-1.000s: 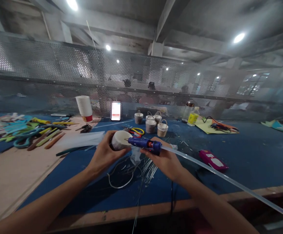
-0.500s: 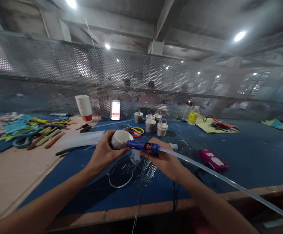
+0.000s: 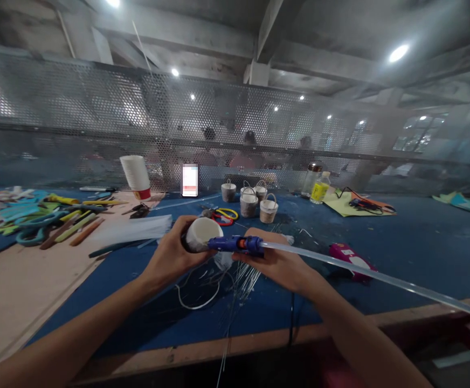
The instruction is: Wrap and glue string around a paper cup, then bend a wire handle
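My left hand (image 3: 173, 249) is closed around a white paper cup (image 3: 204, 231), its open mouth tilted up towards me. In my right hand (image 3: 273, 258) is a blue hot glue gun (image 3: 235, 244), gripped with the fingers wrapped round its handle. The gun's nozzle is at the cup's rim on the near right side; whether it touches cannot be made out. A long clear glue stick (image 3: 340, 260) runs from the back of the gun to the right. Below the hands lie thin wires (image 3: 248, 280) and a loop of white cord (image 3: 197, 307).
Several small handled baskets (image 3: 248, 205) stand beyond my hands, near red-and-yellow scissors (image 3: 227, 217). A stack of paper cups (image 3: 135, 175) and a lit phone (image 3: 190, 180) are at the back. Bottles (image 3: 319, 188) stand back right, a magenta packet (image 3: 350, 258) nearer. Tools (image 3: 71, 226) and scraps cover the left.
The cup has tipped slightly and sits a little lower, with the glue gun still at its rim. The glue stick's far end has swung upward, now crossing the magenta packet.
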Demonstrator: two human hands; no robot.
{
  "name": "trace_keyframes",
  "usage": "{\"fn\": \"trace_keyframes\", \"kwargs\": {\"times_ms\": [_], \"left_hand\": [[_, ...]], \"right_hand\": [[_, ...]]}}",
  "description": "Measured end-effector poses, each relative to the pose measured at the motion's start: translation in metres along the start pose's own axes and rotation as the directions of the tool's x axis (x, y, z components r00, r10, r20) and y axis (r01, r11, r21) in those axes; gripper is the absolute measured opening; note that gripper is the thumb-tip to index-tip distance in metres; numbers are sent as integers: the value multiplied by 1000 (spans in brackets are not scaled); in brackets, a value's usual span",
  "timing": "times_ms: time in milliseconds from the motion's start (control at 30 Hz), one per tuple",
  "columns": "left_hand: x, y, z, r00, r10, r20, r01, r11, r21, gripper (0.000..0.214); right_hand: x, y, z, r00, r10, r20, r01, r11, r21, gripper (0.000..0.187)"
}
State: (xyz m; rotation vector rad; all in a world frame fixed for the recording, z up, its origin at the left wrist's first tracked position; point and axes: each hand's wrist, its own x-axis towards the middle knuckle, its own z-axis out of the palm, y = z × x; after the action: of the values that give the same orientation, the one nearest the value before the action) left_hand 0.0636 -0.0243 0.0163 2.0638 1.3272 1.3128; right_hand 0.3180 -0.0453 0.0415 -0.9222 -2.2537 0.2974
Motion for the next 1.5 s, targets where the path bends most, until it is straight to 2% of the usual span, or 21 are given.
{"fn": "trace_keyframes", "kwargs": {"times_ms": [200, 400, 500, 633, 833, 1500], "left_hand": [[-1, -3, 0, 999, 31, 37, -30, 999, -10, 60], [1, 1, 1, 998, 36, 58, -33, 998, -61, 58], [1, 4, 1, 998, 12, 57, -6, 994, -105, 56], [1, 4, 1, 998, -51, 43, 56, 990, -128, 56], [2, 5, 1, 997, -77, 30, 79, 991, -112, 55], [0, 10, 0, 997, -49, 57, 55, 993, -107, 54]], "right_hand": [[0, 5, 2, 1000, 30, -4, -29, 995, 95, 27], [1, 16, 12, 975, 127, -184, -89, 975, 203, 29], [1, 14, 12, 964, 126, -235, -62, 963, 263, 29], [0, 6, 9, 982, 18, -188, 38, 958, 285, 20], [-1, -1, 7, 989, -44, -138, 59, 993, 102, 18], [-1, -5, 1, 998, -40, -52, 44, 996, 83, 20]]}}
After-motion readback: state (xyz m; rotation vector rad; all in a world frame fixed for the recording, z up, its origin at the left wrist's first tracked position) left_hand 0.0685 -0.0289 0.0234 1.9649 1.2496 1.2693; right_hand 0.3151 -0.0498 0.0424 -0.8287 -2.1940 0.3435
